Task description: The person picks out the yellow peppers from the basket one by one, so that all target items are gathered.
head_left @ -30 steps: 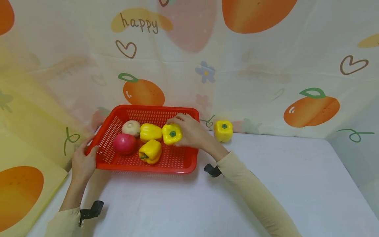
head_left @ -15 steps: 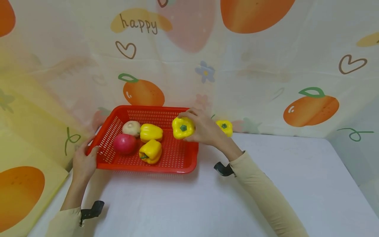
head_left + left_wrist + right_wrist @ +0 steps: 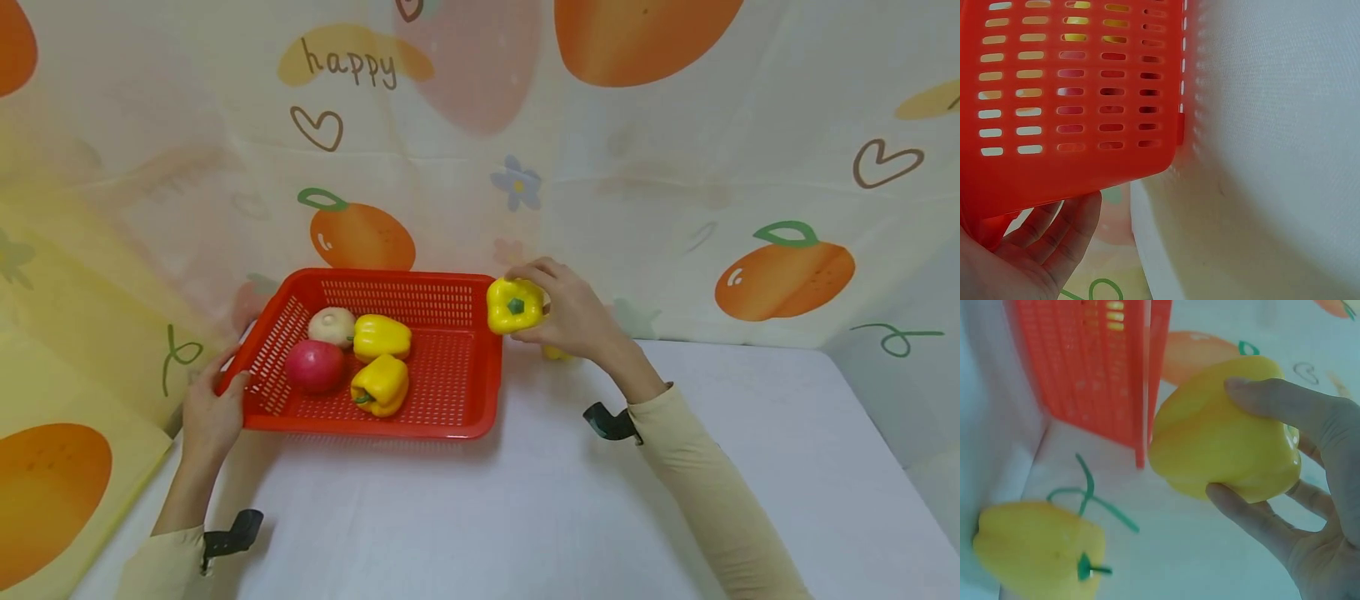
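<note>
A yellow bell pepper [image 3: 514, 306] is gripped in my right hand [image 3: 573, 312], held up at the right rim of the red basket [image 3: 450, 431]. The right wrist view shows thumb and fingers around this bell pepper [image 3: 1222, 434]. Behind and below that hand stands another yellow bell pepper [image 3: 1038, 550], mostly hidden in the head view. My left hand [image 3: 213, 412] holds the basket's left end by its rim, its fingers under the edge in the left wrist view. Inside the basket lie two yellow bell peppers [image 3: 381, 386], a round pink-red fruit [image 3: 315, 367] and a whitish round vegetable [image 3: 332, 327].
The white table [image 3: 420, 517] reaches out in front of the basket and to its right. A printed cloth [image 3: 622, 208] with oranges and hearts hangs close behind the basket. A yellow part of the cloth [image 3: 67, 350] borders the left side.
My right hand has carried the bell pepper from inside the basket up and rightwards to its right rim, covering most of the pepper on the table. The left hand has stayed put.
</note>
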A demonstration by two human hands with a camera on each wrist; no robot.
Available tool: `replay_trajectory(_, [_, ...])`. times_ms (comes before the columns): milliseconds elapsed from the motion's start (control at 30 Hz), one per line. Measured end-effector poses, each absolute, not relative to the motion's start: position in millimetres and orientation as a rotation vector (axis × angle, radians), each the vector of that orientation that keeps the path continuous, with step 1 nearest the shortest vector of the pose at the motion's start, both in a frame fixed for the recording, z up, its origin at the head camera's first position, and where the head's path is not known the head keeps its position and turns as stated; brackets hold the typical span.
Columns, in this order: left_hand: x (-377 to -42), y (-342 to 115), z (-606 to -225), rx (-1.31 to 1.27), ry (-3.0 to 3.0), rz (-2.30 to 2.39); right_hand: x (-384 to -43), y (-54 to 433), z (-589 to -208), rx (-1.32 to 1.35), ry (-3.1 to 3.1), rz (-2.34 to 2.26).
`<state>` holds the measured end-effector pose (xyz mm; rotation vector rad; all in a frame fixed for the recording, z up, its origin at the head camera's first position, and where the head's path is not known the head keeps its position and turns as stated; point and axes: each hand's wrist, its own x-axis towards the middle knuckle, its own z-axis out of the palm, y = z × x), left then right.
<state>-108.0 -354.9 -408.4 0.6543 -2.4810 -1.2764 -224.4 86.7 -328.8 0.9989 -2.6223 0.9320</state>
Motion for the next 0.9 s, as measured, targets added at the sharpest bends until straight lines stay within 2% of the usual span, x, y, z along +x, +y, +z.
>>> replay_trajectory(400, [-108, -355, -408, 0.652, -2.492, -1.263, -226, 149, -330, 0.824, -2.626, 0.935])
replay_trajectory(900, [-108, -356, -409, 0.661, -2.482, -1.279, -229, 192, -337, 0.674, -2.717, 0.907])
